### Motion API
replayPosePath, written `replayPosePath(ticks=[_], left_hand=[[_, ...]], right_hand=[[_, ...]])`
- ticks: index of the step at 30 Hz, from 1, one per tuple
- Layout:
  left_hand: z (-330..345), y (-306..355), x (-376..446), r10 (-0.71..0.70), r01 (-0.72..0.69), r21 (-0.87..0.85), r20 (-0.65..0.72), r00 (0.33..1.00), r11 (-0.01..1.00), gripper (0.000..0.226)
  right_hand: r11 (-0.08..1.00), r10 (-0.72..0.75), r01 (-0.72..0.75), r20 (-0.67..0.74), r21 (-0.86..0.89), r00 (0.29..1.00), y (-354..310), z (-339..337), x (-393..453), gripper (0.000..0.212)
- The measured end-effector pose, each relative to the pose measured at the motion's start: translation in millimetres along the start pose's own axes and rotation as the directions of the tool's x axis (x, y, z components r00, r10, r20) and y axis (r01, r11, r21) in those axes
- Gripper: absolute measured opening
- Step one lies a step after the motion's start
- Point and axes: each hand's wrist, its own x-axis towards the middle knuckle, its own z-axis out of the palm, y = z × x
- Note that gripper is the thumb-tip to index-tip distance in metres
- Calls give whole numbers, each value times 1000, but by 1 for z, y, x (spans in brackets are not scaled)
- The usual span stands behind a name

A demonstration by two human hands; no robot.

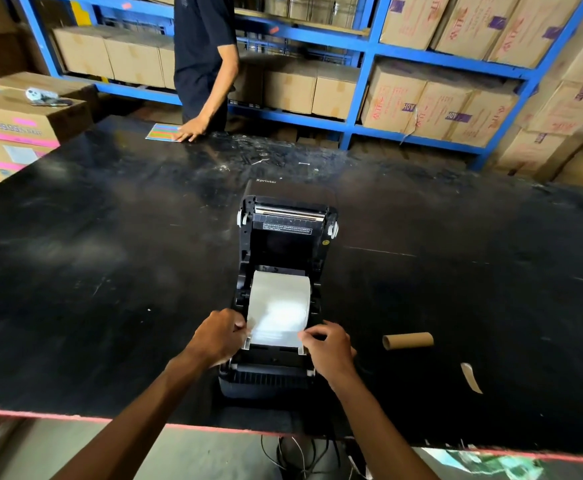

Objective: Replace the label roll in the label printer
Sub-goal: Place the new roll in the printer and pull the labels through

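Observation:
A black label printer (324, 244) stands on the table with its lid swung open and back. A white label roll (279, 299) sits in its bay, and its paper runs toward me across the front. My left hand (219, 336) pinches the paper's left corner. At the right corner, my right hand (328, 348) pinches the same paper edge. An empty brown cardboard core (408, 340) lies on the table to the right of the printer.
The black table (110, 271) has a red front edge. A torn paper scrap (471, 377) lies at the right. A person (203, 57) stands at the far side, hand on a coloured sheet (163, 132). Cardboard boxes (435, 109) fill blue shelves. Cables (304, 455) hang below.

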Motion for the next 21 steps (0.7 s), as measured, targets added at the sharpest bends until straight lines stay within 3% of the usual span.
replayPosePath(ticks=[5,9,17,21], left_hand=[[-2,3,6,-25,23,38,40,999,999,25],[-4,0,8,-37,37,-6,17,999,999,14],[-4,0,15,-58,57,14,48,997,998,33],[-2,-2,13,-60,61,-43,6,998,997,14]], right_hand=[[981,-49,57,49,-183,998,-7,-7,3,13],[986,-24,38,87,-163,996,-9,-13,1,11],[997,-38,41,38,-72,999,-10,-9,-3,8],[992,-59,78,173,-104,983,-6,-16,6,15]])
